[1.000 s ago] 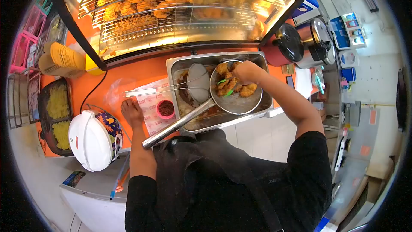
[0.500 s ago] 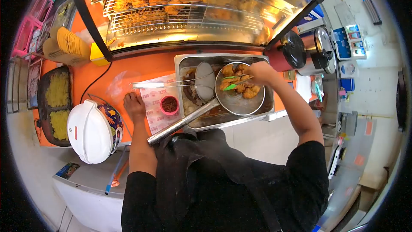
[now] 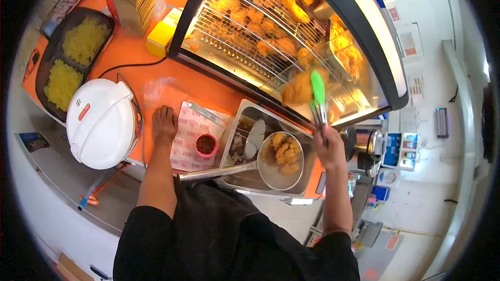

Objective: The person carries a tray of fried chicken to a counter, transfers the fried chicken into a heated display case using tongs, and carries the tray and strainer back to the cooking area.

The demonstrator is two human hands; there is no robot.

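My right hand (image 3: 331, 148) grips green-tipped tongs (image 3: 319, 96), raised in front of the heated display case. A blurred piece of fried chicken (image 3: 298, 89) is at the tongs' tips; I cannot tell whether they pinch it. Below, more fried chicken (image 3: 286, 154) sits in a long-handled strainer (image 3: 281, 181), which rests on a steel pan (image 3: 310, 174). My left hand (image 3: 165, 124) lies on the orange counter with its fingers spread, holding nothing. Beside it is printed paper (image 3: 186, 152) bearing a pink cup of dark red sauce (image 3: 206, 144).
The lit display case (image 3: 245, 86) holds fried pieces on wire racks. A white rice cooker (image 3: 101, 125) stands left of my left hand, near a black tray (image 3: 99, 54) of yellow shredded food. A second skimmer (image 3: 254, 139) lies in the pan.
My right hand has lifted the tongs from the strainer up to the display case. The view has turned, and my left hand stays on the counter.
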